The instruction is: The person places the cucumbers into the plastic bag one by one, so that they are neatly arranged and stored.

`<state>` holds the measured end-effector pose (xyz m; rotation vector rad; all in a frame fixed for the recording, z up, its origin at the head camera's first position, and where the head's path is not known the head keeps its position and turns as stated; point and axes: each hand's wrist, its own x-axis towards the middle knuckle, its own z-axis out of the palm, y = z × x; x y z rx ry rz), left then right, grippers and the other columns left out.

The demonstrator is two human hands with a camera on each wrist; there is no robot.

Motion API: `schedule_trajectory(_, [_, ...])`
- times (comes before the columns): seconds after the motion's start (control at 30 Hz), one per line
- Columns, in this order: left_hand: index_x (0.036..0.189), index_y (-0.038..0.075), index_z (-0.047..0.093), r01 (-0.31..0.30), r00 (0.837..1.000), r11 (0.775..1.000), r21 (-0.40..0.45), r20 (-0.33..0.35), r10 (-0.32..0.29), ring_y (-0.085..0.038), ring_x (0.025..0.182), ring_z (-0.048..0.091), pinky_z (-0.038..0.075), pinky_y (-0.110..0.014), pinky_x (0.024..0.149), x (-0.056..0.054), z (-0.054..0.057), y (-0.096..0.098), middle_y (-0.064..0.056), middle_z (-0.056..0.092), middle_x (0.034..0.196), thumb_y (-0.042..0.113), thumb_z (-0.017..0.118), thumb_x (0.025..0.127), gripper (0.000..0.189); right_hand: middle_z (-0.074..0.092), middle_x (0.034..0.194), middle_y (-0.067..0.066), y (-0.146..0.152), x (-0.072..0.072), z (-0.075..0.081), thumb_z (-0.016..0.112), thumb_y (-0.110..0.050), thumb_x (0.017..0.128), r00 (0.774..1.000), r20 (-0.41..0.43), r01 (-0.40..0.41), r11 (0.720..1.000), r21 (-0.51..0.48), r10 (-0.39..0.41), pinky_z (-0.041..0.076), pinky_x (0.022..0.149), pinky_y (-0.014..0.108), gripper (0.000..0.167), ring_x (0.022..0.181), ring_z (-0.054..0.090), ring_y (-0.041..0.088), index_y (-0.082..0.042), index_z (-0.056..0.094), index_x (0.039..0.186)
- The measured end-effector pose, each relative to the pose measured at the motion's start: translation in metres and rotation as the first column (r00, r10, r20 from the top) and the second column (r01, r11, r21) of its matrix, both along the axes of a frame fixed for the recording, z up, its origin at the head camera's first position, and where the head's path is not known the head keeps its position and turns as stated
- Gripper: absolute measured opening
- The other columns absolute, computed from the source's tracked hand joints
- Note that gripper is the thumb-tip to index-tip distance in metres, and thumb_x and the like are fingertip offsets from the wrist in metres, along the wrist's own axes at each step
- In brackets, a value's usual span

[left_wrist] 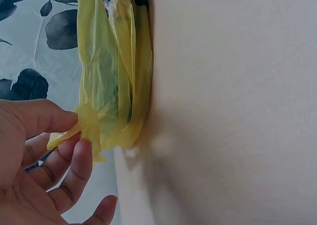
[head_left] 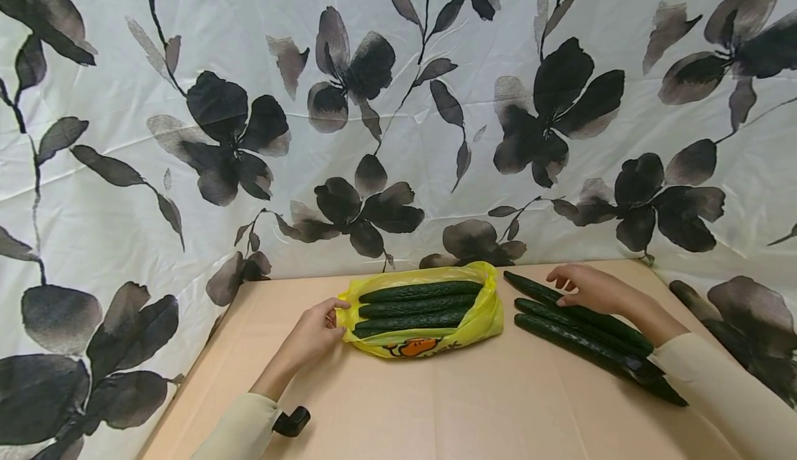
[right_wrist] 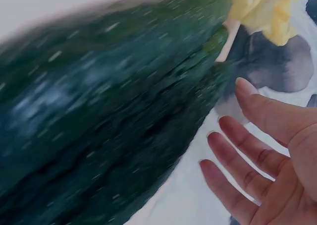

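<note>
A yellow plastic bag [head_left: 488, 325] lies on the table with its mouth spread, and three dark green cucumbers [head_left: 416, 306] lie side by side inside it. My left hand [head_left: 319, 330] pinches the bag's left end; the left wrist view shows the gathered yellow plastic [left_wrist: 89, 128] between thumb and fingertips. Three more cucumbers [head_left: 575, 344] lie slantwise to the right of the bag. Over their far part hovers my right hand [head_left: 591, 290], its fingers loosely bent and holding nothing. In the right wrist view the fingers [right_wrist: 237, 160] stand apart from the cucumbers [right_wrist: 114, 101].
A pale peach cloth covers the table [head_left: 398, 405]. Behind it hangs a white curtain [head_left: 436, 149] with dark flower prints, close to the table's back edge. A black wrist-worn device [head_left: 292, 421] sits at the left sleeve.
</note>
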<state>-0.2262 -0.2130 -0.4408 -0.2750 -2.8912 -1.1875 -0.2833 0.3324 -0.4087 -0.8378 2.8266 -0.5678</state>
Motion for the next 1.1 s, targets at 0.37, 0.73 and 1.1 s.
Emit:
schedule_trajectory(0.37, [0.124, 0.005, 0.067, -0.001, 1.0, 1.0, 0.004, 0.001, 0.001, -0.016, 0.076, 0.051, 0.042, -0.028, 0.065, 0.002, -0.002, 0.0, -0.004, 0.052, 0.083, -0.004, 0.072, 0.083, 0.042, 0.067, 0.109, 0.018, 0.024, 0.006, -0.016, 0.076, -0.01, 0.089, 0.999, 0.044, 0.011, 1.0, 0.001, -0.011, 0.055, 0.085, 0.052, 0.046, 0.099, 0.067, 0.037, 0.01, 0.059, 0.126])
schedule_trajectory(0.73, [0.124, 0.005, 0.066, 0.004, 1.0, 1.0, 0.007, 0.01, -0.004, -0.016, 0.076, 0.052, 0.043, -0.028, 0.065, 0.001, 0.0, -0.001, -0.006, 0.052, 0.084, -0.004, 0.072, 0.084, 0.042, 0.066, 0.113, 0.022, 0.031, 0.007, -0.021, 0.074, -0.01, 0.09, 0.993, 0.12, 0.002, 1.0, -0.013, -0.001, 0.056, 0.082, 0.049, 0.044, 0.1, 0.067, 0.038, 0.007, 0.058, 0.128])
schedule_trajectory(1.1, [0.125, 0.005, 0.066, 0.002, 1.0, 1.0, 0.012, 0.019, -0.002, -0.016, 0.077, 0.052, 0.043, -0.027, 0.066, 0.002, -0.001, -0.001, -0.005, 0.052, 0.084, -0.004, 0.072, 0.084, 0.042, 0.064, 0.115, 0.026, 0.032, 0.008, -0.016, 0.072, -0.008, 0.088, 0.985, 0.173, -0.004, 0.999, 0.043, -0.004, 0.056, 0.081, 0.05, 0.046, 0.098, 0.067, 0.038, 0.006, 0.057, 0.129])
